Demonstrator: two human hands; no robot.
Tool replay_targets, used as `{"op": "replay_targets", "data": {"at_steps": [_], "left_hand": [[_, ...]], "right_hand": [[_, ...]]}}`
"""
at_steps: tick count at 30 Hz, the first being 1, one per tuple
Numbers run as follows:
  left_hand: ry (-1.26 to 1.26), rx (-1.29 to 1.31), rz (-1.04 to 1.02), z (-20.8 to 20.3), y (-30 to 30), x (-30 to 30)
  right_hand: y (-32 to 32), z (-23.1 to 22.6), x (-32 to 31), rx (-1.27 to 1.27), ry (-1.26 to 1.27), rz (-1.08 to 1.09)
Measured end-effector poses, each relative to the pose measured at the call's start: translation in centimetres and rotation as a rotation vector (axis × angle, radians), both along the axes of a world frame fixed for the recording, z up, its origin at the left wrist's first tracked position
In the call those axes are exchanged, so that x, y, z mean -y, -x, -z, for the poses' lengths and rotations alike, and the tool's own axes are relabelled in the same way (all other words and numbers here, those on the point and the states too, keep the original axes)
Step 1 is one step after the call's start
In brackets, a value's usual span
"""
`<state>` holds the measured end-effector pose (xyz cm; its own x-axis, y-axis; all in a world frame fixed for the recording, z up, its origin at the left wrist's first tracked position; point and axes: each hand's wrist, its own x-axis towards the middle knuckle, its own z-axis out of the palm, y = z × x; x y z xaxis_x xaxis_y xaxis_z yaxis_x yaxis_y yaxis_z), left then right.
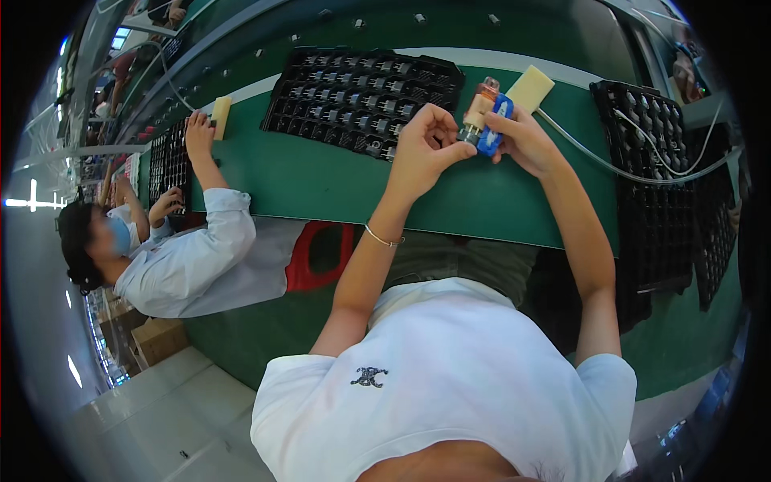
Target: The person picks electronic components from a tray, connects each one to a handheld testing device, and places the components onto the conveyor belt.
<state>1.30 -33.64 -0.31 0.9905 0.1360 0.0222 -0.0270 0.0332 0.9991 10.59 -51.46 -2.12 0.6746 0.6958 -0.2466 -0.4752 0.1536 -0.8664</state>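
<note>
My right hand (526,140) is closed round a blue piece (499,120) with white marks, the thumb pressed on its side. Right beside the blue piece is a small bottle-like item (481,103) with an orange-brown top and a pale label; whether it is held or stands on the table I cannot tell. My left hand (426,153) is curled, its thumb tip reaching the lower end of these items. Anything between its fingers is too small to make out. Both hands are over the green table (337,185).
Beyond my left hand lies a black tray (361,96) of small metallic parts. A yellow block (530,87) and a white cable (594,165) are by my right hand. More black trays (650,193) are at the right. A co-worker (185,249) works at another tray (169,165) on the left.
</note>
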Motion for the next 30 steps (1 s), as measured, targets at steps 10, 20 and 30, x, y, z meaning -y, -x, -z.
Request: {"op": "replay_targets", "data": {"at_steps": [10,20,30], "left_hand": [[-1.35,-0.261,-0.356,-1.1,4.5,-7.9],[-1.224,-0.261,-0.37,0.0,3.8,-7.6],[-0.144,-0.129,-0.21,-1.4,2.2,-5.4]], "right_hand": [[-5.1,0.1,6.4,0.814,0.659,0.579],[-3.8,0.7,4.6,1.105,0.758,0.598],[-3.6,0.8,4.6,1.123,0.762,0.597]]}}
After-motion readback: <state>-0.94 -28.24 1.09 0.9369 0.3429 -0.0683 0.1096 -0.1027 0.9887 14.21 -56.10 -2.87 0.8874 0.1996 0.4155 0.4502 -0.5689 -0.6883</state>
